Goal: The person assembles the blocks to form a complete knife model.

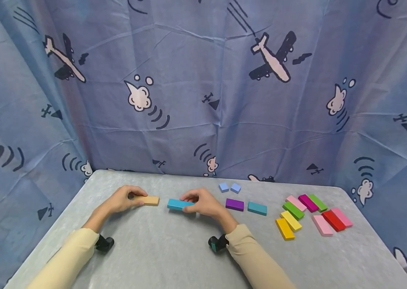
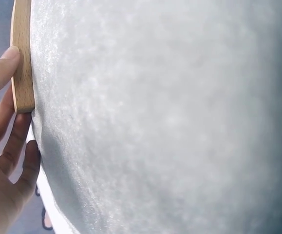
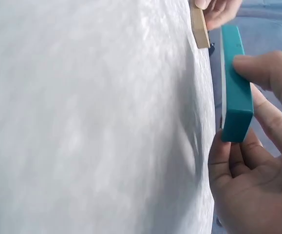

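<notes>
Near the left of the table, my left hand (image 1: 125, 198) pinches a natural wood block (image 1: 150, 200) between thumb and fingers. The left wrist view shows the thumb on the long side of this wooden block (image 2: 23, 63). To its right, my right hand (image 1: 203, 202) holds a blue block (image 1: 177, 204) by its right part, with a small gap between the two blocks. Up close in the right wrist view, the blue block (image 3: 237, 92) looks teal, with the thumb on one face and fingers behind and below it. Whether it touches the table is hard to tell.
A purple block (image 1: 234, 204) and a teal block (image 1: 257, 208) lie right of my right hand. Two small light blue pieces (image 1: 223, 187) sit behind. Several coloured blocks, including a red block (image 1: 333, 220) and a yellow block (image 1: 291, 220), lie at the table's right. A curtain (image 1: 189, 100) hangs behind.
</notes>
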`<state>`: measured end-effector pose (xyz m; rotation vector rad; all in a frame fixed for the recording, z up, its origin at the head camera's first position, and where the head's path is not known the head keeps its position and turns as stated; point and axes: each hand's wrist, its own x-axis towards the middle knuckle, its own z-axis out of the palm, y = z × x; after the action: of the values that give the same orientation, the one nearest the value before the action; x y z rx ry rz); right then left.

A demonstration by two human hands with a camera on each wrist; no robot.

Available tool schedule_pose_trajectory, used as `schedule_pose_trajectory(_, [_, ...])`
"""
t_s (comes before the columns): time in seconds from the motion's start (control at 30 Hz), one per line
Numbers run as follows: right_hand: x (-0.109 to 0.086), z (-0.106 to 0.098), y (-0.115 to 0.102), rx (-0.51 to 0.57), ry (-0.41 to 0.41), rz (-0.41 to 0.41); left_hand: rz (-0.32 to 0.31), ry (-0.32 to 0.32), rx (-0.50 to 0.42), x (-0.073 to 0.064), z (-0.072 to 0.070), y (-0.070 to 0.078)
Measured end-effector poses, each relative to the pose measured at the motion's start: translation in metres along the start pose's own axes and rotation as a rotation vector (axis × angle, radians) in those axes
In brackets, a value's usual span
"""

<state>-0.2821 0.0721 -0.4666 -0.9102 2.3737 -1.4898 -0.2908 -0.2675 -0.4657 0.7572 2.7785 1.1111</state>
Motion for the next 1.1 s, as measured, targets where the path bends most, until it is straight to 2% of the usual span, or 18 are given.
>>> schedule_pose_trajectory(0.27, [0.017, 0.015, -0.001, -0.009, 0.042, 0.009, 0.005, -0.009, 0.016, 0.001, -0.001, 0.0])
schedule_pose_trajectory(0.53, [0.03, 0.027, 0.001, -0.088, 0.049, 0.023, 0.013, -0.015, 0.016, 0.001, -0.001, 0.002])
schedule_pose_trajectory(1.1, [0.04, 0.034, -0.009, -0.178, 0.068, 0.148, 0.03, -0.008, 0.011, -0.001, -0.001, 0.008])
